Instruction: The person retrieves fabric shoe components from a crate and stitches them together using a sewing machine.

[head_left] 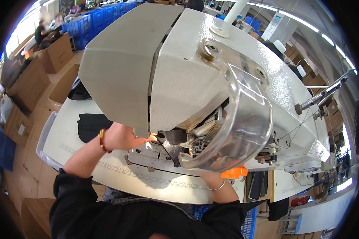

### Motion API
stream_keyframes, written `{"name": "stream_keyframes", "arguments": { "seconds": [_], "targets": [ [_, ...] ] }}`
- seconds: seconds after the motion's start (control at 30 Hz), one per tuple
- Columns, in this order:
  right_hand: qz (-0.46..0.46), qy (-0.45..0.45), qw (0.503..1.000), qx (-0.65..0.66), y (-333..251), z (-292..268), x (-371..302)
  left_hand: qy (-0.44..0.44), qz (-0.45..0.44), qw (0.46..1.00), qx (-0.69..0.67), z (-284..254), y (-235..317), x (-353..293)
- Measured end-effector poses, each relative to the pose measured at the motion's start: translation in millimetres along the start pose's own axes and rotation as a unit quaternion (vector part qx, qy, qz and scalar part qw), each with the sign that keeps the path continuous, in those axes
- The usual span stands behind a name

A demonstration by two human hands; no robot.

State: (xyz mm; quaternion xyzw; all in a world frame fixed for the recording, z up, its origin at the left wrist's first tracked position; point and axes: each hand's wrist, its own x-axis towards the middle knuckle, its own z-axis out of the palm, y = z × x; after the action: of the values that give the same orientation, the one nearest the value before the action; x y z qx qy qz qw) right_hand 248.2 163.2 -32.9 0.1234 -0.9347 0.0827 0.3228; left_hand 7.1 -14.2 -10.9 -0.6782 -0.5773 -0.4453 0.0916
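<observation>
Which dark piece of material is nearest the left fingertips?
The piece under the head of the sewing machine, just right of the left hand. The black stack lies nearer the wrist, and the dark strips lie far right.

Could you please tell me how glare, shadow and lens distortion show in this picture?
In the head view, glare speckles the white sewing machine and streaks the clear guard; a soft shadow lies on the table, to the lower right of the left hand; fisheye distortion bends the ceiling lights, and the corners are black.
</observation>
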Motion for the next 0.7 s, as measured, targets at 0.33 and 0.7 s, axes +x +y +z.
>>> {"name": "stream_keyframes", "arguments": {
  "seconds": [0.33,0.7],
  "targets": [
    [-0.046,0.090,0.990,-0.095,-20,27,10,-0.079,-0.013,0.986,-0.144,7,-6,15],
    [-0.397,-0.164,0.503,-0.750,3,19,-13,0.014,-0.028,0.999,-0.030,27,3,10]
  ]
}}
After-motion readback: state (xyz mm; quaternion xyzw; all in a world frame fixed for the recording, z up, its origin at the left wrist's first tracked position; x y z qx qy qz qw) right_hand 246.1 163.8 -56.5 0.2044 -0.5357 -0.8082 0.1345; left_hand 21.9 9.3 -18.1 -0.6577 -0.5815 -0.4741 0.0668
